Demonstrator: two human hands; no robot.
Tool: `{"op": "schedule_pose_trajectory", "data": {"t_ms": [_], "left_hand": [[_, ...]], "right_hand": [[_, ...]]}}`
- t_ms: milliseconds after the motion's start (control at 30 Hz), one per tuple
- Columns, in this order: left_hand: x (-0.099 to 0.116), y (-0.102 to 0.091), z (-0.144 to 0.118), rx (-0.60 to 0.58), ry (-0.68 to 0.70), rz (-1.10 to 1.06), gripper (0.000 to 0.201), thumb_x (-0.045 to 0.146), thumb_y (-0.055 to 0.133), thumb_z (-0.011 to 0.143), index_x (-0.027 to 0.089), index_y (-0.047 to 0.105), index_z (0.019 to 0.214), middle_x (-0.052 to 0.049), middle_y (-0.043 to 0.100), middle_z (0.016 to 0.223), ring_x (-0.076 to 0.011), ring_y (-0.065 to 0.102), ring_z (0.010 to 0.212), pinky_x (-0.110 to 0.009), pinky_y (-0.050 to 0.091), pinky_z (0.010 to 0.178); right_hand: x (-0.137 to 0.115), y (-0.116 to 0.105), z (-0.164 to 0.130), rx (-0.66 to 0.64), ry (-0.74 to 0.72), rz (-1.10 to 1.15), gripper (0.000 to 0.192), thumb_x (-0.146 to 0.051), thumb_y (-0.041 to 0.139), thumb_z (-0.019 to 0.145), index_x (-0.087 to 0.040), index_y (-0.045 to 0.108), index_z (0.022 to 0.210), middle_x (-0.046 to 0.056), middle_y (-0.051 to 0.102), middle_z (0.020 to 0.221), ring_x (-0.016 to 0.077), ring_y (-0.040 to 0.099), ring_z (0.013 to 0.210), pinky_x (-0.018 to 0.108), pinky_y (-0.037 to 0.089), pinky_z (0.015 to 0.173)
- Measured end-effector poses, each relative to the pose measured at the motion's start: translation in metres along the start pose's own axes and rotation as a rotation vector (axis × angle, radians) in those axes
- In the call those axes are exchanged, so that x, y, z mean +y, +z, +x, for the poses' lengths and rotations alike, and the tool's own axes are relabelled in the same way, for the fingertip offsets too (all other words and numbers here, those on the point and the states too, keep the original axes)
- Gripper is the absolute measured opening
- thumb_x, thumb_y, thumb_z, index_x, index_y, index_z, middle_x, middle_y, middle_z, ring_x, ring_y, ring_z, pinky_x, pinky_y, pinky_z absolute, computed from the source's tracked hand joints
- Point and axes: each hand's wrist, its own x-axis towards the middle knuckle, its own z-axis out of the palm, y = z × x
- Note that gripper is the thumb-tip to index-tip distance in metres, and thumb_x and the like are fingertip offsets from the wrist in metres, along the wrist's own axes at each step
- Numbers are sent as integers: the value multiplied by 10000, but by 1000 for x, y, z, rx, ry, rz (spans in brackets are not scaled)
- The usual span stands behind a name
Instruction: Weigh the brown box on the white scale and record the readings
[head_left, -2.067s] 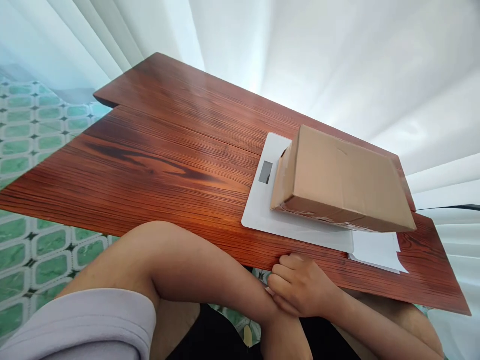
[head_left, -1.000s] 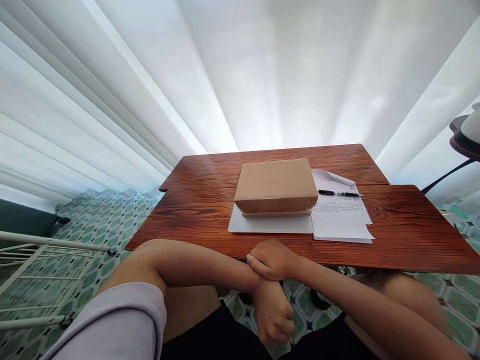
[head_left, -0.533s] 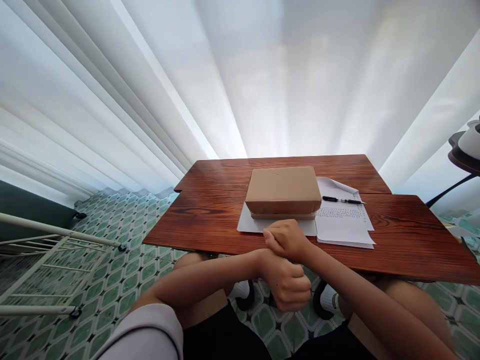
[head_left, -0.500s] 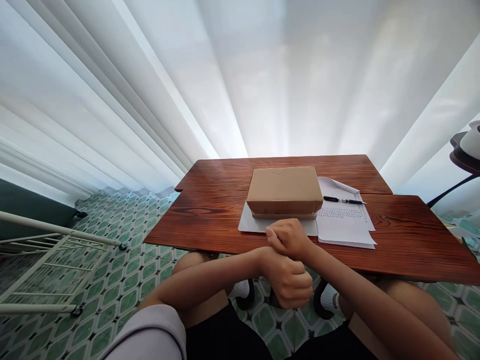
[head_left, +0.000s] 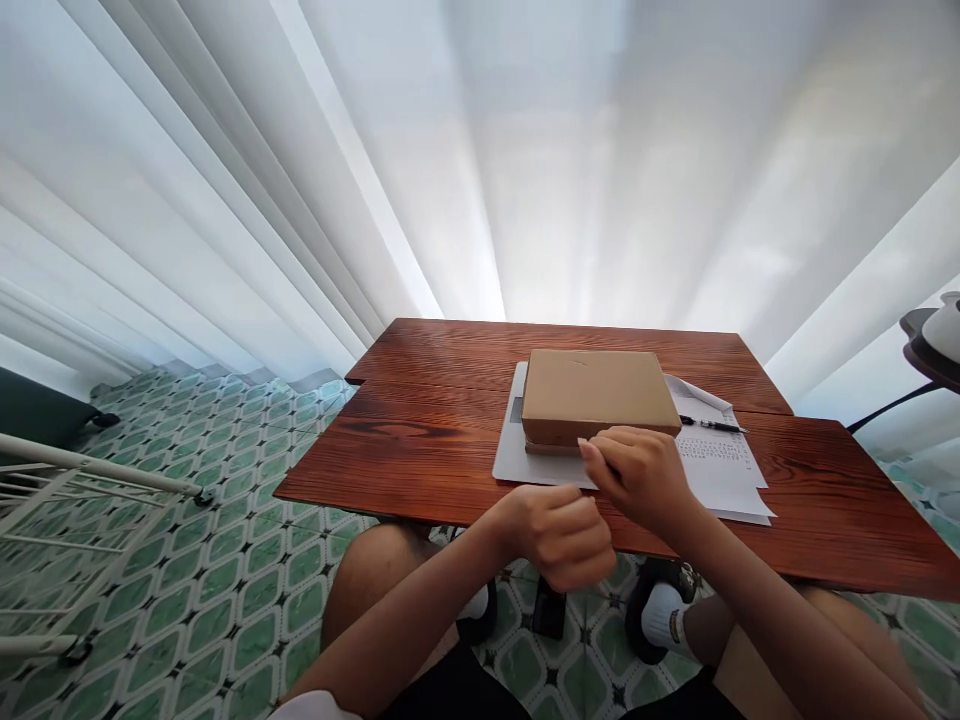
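My left hand [head_left: 568, 537] is closed in a fist just off the front edge of the table, with nothing visible in it. My right hand [head_left: 637, 475] is higher and to the right, fingers curled and thumb sticking out. It hangs in front of the box's front right part, hiding some of it; whether it touches the box I cannot tell. The brown cardboard box [head_left: 600, 388] lies on a flat light-grey slab [head_left: 510, 455] with a darker rectangle at its left. Beside it are white sheets with writing [head_left: 724, 470] and a black pen [head_left: 712, 425] across them.
Everything rests on a reddish-brown wooden table [head_left: 390, 440] with stepped sides. Behind it hang white curtains [head_left: 525, 160]. A white metal rack [head_left: 112, 475] on wheels stands at left. A dark phone-like object [head_left: 549, 608] lies on the green tiled floor between my feet.
The two hands, crossed at the wrists before, have come apart. My right hand rose and moved right; my left moved slightly up and left. The camera view has shifted a little.
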Motion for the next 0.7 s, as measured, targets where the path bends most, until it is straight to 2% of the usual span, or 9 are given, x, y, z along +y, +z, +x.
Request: {"op": "schedule_pose_trajectory", "data": {"t_ms": [67,167,233,300,400,467,567,633,700], "left_hand": [[-8,-6,-10,8,-120,38,285,81,520,811,210,448,568,19,463,568,-120,404,527,-261,361,478],[-17,-10,-23,94,-313,65,236,40,509,806,213,489,647,21,492,578,-131,440,575,-263,382,542],[-22,-11,-28,163,-474,59,206,15,505,807,210,571,796,19,534,619,-141,480,627,-267,422,611],[-25,-11,-31,207,-646,42,296,7,505,828,201,616,1021,14,567,682,-149,515,691,-285,460,704],[-30,-12,-34,227,-902,16,433,67,513,882,209,553,1290,-30,626,875,-182,568,894,-350,479,875],[-32,-10,-37,217,-1069,-22,505,136,519,916,233,469,1409,-71,644,1102,-211,562,1085,-406,457,997],[-37,-2,-44,193,-1288,-156,565,232,500,961,272,356,1507,-90,538,1425,-229,482,1330,-453,387,1139],[-39,4,-50,173,-1423,-278,566,300,474,983,281,327,1529,-82,428,1552,-234,396,1441,-459,344,1194],[-42,10,-56,149,-1556,-398,596,374,460,991,270,292,1554,-75,343,1616,-237,319,1502,-454,300,1233]], "right_hand": [[7,-3,1,22,44,-78,399,-248,437,1039,-216,467,642,-20,513,575,129,437,539,306,271,554],[19,-9,-3,79,189,-155,321,-248,397,1049,-220,505,748,6,550,666,163,490,623,312,324,605],[26,-12,-6,136,310,-137,295,-235,353,1049,-218,535,817,32,584,756,188,534,724,326,386,704],[32,-15,-8,224,404,-102,279,-243,327,1044,-209,582,935,71,624,897,221,572,874,375,432,834],[39,-15,-9,317,533,-36,318,-315,343,1031,-187,591,1184,137,608,1194,273,548,1155,455,459,970],[46,-13,-12,273,657,24,422,-398,370,1019,-191,523,1354,147,525,1396,295,502,1283,486,462,1029],[57,-10,-18,79,852,52,651,-552,398,990,-222,332,1547,115,359,1597,328,461,1372,533,394,1134],[64,-11,-21,-44,941,34,780,-635,391,968,-220,213,1603,105,298,1640,347,439,1402,549,358,1165],[69,-13,-21,-132,983,18,849,-676,367,957,-195,146,1622,113,318,1633,348,417,1426,549,351,1169]]}}
